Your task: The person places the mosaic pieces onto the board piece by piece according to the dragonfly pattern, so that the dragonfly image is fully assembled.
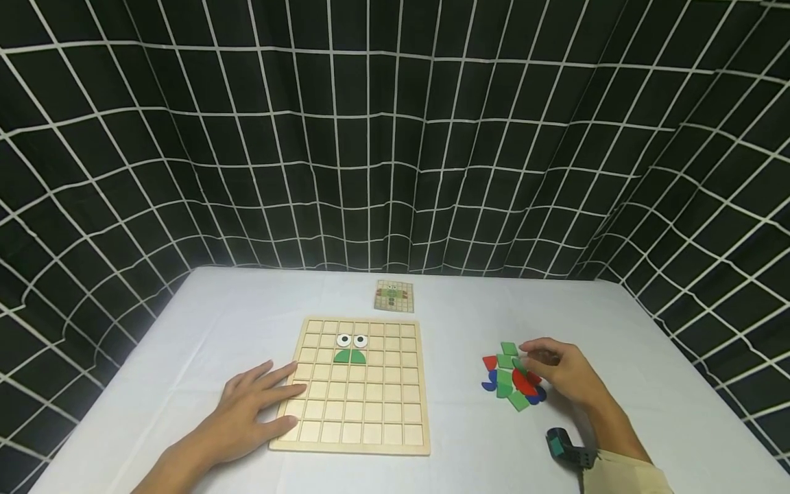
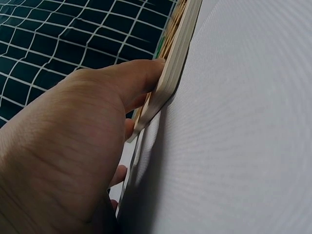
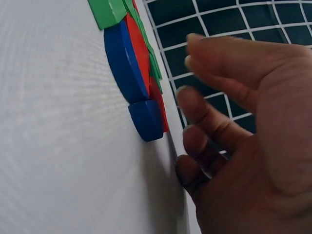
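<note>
My left hand [image 1: 249, 412] lies at the left side of a wooden grid board [image 1: 352, 453], its spread fingers reaching onto the frame. In the left wrist view, the thumb [image 2: 141, 75] touches the board's edge [image 2: 178, 63]. Two round eye pieces [image 1: 343, 339] sit side by side in upper cells, with two green quarter-round pieces [image 1: 342, 357] directly below. Over a pile of green, red and blue pieces [image 1: 504, 379] hovers my right hand [image 1: 564, 374], fingers loosely bent. The right wrist view shows nothing between its fingertips, beside red and blue pieces [image 3: 124, 61].
Behind the board lies a small pattern card [image 1: 393, 296] showing a coloured figure on a grid. A white cloth covers the table [image 1: 457, 425]. Dark curtains [image 1: 395, 137] with white grid lines rise behind and at both sides. A black strap device [image 1: 570, 453] is by the right wrist.
</note>
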### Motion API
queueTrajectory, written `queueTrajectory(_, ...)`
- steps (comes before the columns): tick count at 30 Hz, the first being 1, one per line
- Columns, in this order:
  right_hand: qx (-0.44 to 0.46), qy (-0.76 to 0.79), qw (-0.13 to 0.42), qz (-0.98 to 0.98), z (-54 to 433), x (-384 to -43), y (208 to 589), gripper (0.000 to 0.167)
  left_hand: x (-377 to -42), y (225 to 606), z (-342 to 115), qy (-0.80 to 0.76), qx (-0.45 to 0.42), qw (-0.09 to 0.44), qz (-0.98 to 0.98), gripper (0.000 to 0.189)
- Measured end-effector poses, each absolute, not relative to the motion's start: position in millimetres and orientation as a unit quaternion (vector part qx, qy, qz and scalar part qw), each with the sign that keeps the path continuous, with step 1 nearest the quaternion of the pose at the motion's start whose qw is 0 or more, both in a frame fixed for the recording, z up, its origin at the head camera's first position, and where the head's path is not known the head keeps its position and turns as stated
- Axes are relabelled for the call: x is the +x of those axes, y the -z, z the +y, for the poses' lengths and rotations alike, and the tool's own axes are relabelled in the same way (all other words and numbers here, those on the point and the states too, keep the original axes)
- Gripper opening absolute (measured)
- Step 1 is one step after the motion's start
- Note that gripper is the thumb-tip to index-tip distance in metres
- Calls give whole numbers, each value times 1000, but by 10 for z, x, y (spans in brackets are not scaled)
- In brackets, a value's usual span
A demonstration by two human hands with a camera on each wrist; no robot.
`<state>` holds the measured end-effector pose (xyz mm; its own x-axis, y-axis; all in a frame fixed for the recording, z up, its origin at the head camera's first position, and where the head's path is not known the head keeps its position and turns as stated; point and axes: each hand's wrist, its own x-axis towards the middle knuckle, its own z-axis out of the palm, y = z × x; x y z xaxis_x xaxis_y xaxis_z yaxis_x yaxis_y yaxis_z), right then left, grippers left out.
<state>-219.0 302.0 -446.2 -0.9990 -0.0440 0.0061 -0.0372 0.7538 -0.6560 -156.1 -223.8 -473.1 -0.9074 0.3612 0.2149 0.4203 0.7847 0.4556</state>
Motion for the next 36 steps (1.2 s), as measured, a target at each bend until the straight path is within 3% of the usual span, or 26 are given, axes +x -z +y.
queueTrajectory(9,-10,276,-7,961,2979,-2210,4500,30,-1561,4720,-2244,253,-209,61,-943,41)
queueTrajectory(14,34,260,-6,965,2979,-2220,4516,35,-1557,4723,-2240,256,-204,57,-943,41)
queueTrajectory(23,35,248,2,968,2986,-2201,4503,39,-1564,4731,-2241,251,-210,64,-943,40)
queueTrajectory(36,21,269,-81,960,2858,-2152,4282,36,-1559,4735,-2235,249,-207,66,-944,41)
